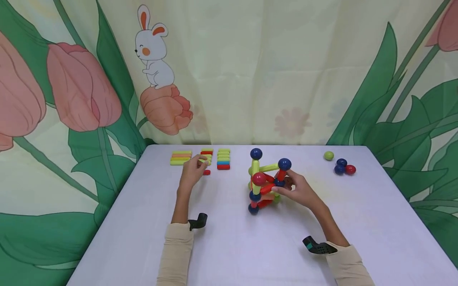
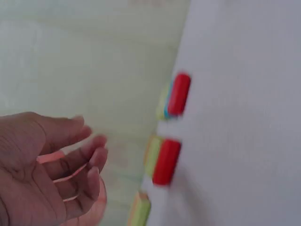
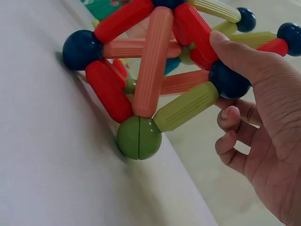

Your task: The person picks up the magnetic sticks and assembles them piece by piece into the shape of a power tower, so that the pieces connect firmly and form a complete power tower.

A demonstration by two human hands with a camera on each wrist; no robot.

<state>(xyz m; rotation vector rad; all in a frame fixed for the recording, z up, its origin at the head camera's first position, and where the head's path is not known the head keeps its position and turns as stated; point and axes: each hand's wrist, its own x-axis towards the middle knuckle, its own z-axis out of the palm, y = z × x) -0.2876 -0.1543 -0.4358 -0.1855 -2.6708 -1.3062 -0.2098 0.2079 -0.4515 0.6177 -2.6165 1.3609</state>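
A frame of magnetic rods and balls (image 1: 256, 167) stands on the table, in red, yellow-green, orange-pink and dark blue. At its right side my right hand (image 1: 299, 191) grips it; in the right wrist view the thumb presses a red rod (image 3: 197, 33) by a dark blue ball (image 3: 229, 81), with fingers bent beneath. A green ball (image 3: 139, 137) forms a lower corner. Over the loose rods at the back left hovers my left hand (image 1: 192, 171), its fingers loosely bent and holding nothing in the left wrist view. Nearest to it is a red rod (image 1: 206, 172).
Stacked yellow-green, blue and red rods (image 1: 223, 162) lie right of the left hand, and more yellow-green and orange rods (image 1: 181, 157) to its left. At the back right are a green ball (image 1: 328, 155), dark blue balls (image 1: 340, 169) and a red ball (image 1: 350, 169). A printed curtain (image 1: 232, 79) hangs behind.
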